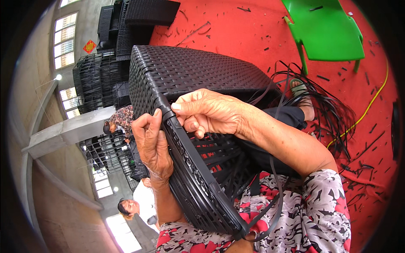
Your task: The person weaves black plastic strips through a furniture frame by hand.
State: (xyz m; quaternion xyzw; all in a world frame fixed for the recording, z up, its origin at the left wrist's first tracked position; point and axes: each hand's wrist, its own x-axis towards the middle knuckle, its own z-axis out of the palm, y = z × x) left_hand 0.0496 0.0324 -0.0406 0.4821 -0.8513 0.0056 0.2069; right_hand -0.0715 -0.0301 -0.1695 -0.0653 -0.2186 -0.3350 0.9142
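Note:
A piece of black woven wicker furniture (198, 69) leans across my lap, its finished weave facing up and away. Its bare frame rail (192, 152) runs from the corner down toward my body, with loose weave along its inner side. At the corner, black flat strip (167, 110) is wrapped around the rail. My right hand (211, 113) pinches there, thumb and forefinger closed at the wrapped strip, other fingers curled under. My left hand (152, 145) is on the rail's outer side, fingers bent close together against it; whatever is between them is hidden.
Long loose black strips (325, 105) trail on the red floor (236, 25) at right, near a sandalled foot (300, 88). A green plastic chair (325, 33) stands at far right, beside a yellow cable (371, 103). More black woven pieces (101, 78) are stacked left. Two people are beyond.

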